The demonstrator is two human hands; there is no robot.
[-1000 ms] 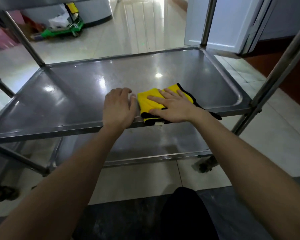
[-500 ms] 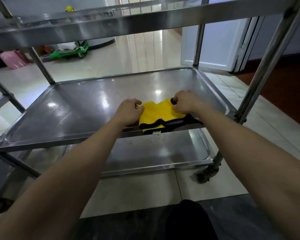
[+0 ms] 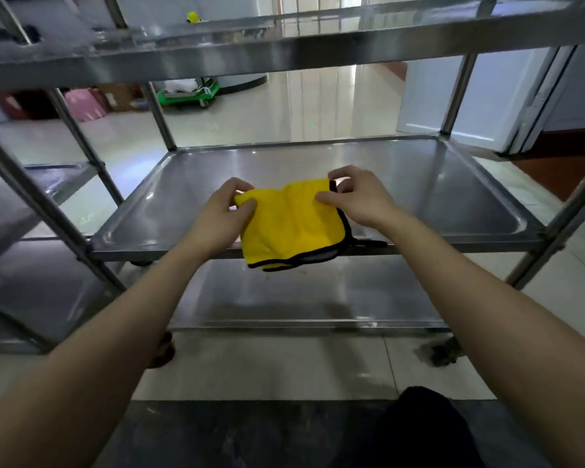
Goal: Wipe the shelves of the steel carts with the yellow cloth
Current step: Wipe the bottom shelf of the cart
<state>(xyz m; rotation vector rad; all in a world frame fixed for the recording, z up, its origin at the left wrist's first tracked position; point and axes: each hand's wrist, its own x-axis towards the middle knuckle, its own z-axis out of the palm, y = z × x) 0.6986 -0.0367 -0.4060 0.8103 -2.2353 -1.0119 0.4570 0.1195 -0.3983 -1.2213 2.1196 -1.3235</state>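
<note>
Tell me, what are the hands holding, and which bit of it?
The yellow cloth. The left hand pinches its top left corner, and the right hand pinches its top right corner, by the black edging.

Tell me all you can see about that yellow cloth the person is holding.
The yellow cloth looks soft and plush, edged with black trim, a grey underside peeking out at its lower edge. The left hand and right hand pinch its upper corners, so it hangs slack over the front rim of the middle shelf.
</note>
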